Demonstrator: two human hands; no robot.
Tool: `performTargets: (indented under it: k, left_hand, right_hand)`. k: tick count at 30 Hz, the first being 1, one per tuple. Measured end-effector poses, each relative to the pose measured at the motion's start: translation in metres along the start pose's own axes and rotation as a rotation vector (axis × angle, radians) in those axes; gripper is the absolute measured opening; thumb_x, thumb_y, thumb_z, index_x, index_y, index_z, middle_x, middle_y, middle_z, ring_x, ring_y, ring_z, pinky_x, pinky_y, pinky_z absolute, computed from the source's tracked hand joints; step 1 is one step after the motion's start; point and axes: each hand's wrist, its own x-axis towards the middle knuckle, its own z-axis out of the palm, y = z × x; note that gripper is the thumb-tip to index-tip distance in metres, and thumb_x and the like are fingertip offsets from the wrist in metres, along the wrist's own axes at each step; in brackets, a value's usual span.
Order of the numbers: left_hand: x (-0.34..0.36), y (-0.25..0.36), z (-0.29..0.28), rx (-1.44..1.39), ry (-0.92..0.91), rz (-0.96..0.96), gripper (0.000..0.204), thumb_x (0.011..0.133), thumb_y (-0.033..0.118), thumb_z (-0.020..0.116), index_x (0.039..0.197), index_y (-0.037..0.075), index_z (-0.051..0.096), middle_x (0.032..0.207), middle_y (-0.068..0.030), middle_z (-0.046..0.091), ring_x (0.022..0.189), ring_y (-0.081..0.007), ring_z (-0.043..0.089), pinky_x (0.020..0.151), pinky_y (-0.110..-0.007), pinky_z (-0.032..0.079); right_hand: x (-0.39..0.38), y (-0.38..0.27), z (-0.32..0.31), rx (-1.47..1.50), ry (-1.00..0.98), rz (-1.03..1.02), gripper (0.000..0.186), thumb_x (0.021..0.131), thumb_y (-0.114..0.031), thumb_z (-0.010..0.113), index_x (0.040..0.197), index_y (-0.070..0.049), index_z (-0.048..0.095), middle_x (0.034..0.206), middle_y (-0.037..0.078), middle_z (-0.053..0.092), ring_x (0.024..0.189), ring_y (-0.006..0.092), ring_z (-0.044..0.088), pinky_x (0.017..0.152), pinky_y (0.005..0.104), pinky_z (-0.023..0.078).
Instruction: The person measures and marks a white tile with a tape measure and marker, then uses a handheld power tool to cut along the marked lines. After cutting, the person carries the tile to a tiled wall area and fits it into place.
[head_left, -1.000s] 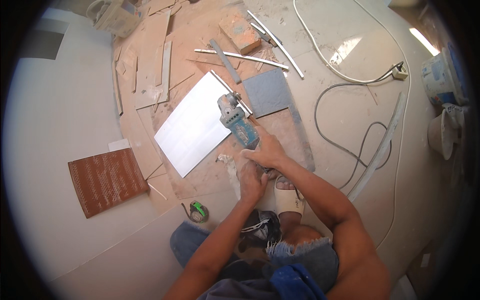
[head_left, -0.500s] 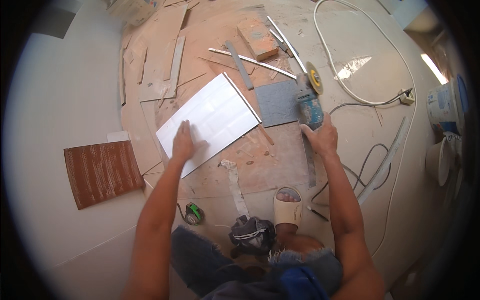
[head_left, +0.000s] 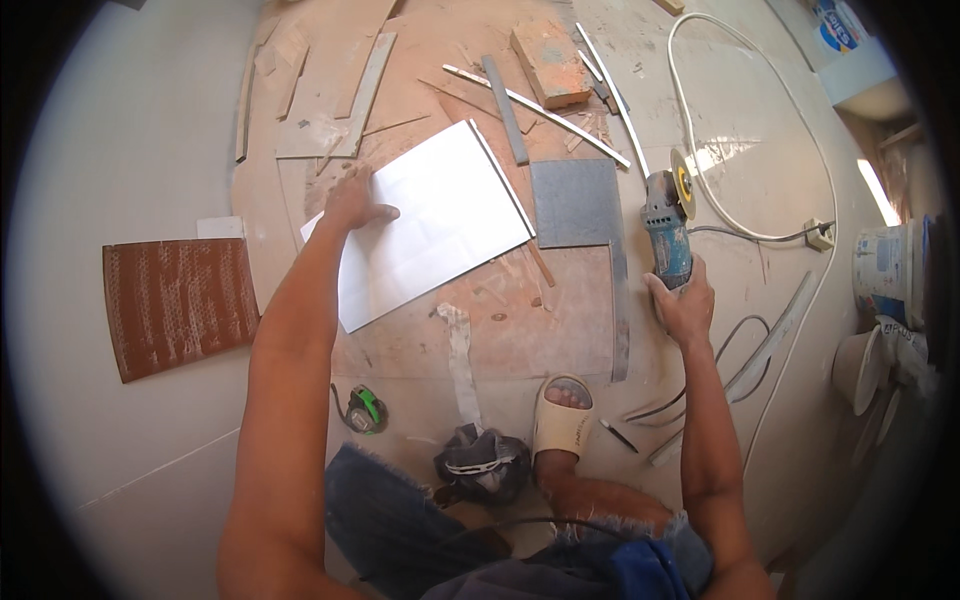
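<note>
My left hand is at the upper left edge of a glossy white tile. Its fingers bend over that edge while the thumb lies on top. In my right hand is the rear end of a blue angle grinder with a yellow-centred disc pointing away from me. The grinder is to the right of a square dark grey tile. Some of my right fingers are hidden behind the grinder body.
An orange block, thin white strips and several offcuts lie beyond. A brown ridged tile is at left. Near my feet are a tape measure and a dark bundled cloth. Cables lead to a socket by buckets.
My left hand has slid from the white tile's surface to its upper left edge. My right hand and the angle grinder have moved right, away from the grey tile. The view has shifted slightly.
</note>
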Motion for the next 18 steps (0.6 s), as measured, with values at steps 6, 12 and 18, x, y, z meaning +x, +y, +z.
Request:
performTargets:
  k: [6,12,18]
  left_hand:
    - [-0.034,-0.012,-0.045,-0.101,0.036,0.115,0.098,0.06,0.047,0.091,0.134,-0.004,0.054,0.132,-0.0269,0.058,0.123,-0.0387,0.056,0.103,-0.043,0.046]
    - [-0.178,0.017,-0.06,-0.107,-0.037,0.237,0.041,0.081,0.03,0.08,0.109,0.002,0.07,0.102,-0.0211,0.07,0.092,-0.0358,0.069,0.082,-0.043,0.054]
    - [-0.258,0.036,-0.044,0.037,0.024,0.381,0.029,0.079,0.02,0.072,0.104,0.007,0.071,0.086,-0.012,0.065,0.09,-0.0315,0.065,0.083,-0.043,0.053]
  right_hand:
    - [0.002,-0.016,0.006,0.09,-0.02,-0.046,0.071,0.076,-0.038,0.083,0.127,0.0,0.052,0.107,0.022,0.07,0.1,0.0412,0.067,0.087,0.0465,0.052]
    - [0.025,-0.05,0.028,0.017,-0.089,-0.143,0.075,0.076,-0.039,0.082,0.132,0.0,0.05,0.117,0.023,0.066,0.107,0.0401,0.065,0.09,0.0467,0.051]
    - [0.044,-0.103,0.083,-0.046,-0.034,-0.309,0.074,0.079,-0.039,0.079,0.135,-0.002,0.048,0.12,0.023,0.064,0.109,0.0405,0.063,0.091,0.0478,0.051]
